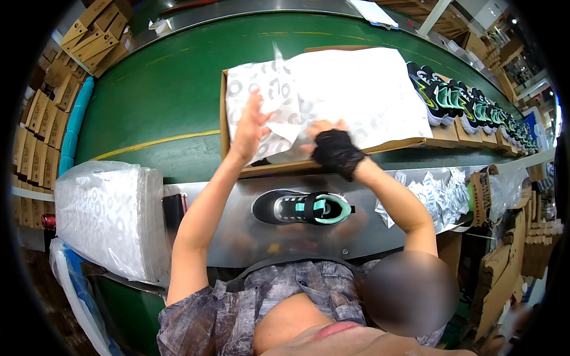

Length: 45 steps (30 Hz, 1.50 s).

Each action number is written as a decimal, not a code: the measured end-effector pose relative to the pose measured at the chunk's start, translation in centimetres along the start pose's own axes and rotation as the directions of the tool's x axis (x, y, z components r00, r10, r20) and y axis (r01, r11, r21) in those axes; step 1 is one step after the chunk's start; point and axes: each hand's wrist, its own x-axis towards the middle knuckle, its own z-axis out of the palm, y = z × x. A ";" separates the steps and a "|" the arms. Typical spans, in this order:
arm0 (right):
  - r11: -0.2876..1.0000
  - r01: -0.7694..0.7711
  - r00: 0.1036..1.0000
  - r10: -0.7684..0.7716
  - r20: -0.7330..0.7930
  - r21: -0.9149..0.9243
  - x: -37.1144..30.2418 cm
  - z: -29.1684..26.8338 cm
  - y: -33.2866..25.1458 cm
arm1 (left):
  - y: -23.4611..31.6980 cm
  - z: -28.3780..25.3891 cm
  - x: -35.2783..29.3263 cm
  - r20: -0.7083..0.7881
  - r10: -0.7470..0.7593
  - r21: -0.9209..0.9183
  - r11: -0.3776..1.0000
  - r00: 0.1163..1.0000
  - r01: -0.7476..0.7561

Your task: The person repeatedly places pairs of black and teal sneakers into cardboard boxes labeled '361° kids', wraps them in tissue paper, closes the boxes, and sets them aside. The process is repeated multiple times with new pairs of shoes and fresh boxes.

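Fingers spread, the left hand [250, 126] is over the left end, and the right hand [333, 145] over the near middle, of white paper [362, 89] lying lengthwise left-to-right in the box [224, 113].

Brown cartons [39, 113] stacked far left; turquoise tube [76, 118] beside them; white papers [371, 12] at far side.

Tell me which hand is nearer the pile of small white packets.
Right. The right hand is beyond and left of the packets; the left hand is farther left, at the patterned wrapping paper.
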 end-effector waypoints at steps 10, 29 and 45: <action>0.950 -0.031 0.876 0.175 -0.449 0.310 -8.8 -6.4 1.1 | -3.4 -1.6 1.7 0.293 -0.344 0.866 -0.300 0.892 -0.400; -0.453 -0.441 0.655 0.428 0.623 0.775 -9.2 -1.0 -0.9 | 2.6 -1.6 -6.5 -0.065 -0.238 0.227 0.942 0.969 0.247; 0.685 -0.180 0.896 0.410 -0.169 0.706 -2.0 -2.7 0.6 | 0.2 -4.8 1.1 -0.249 0.024 0.253 0.967 0.968 0.041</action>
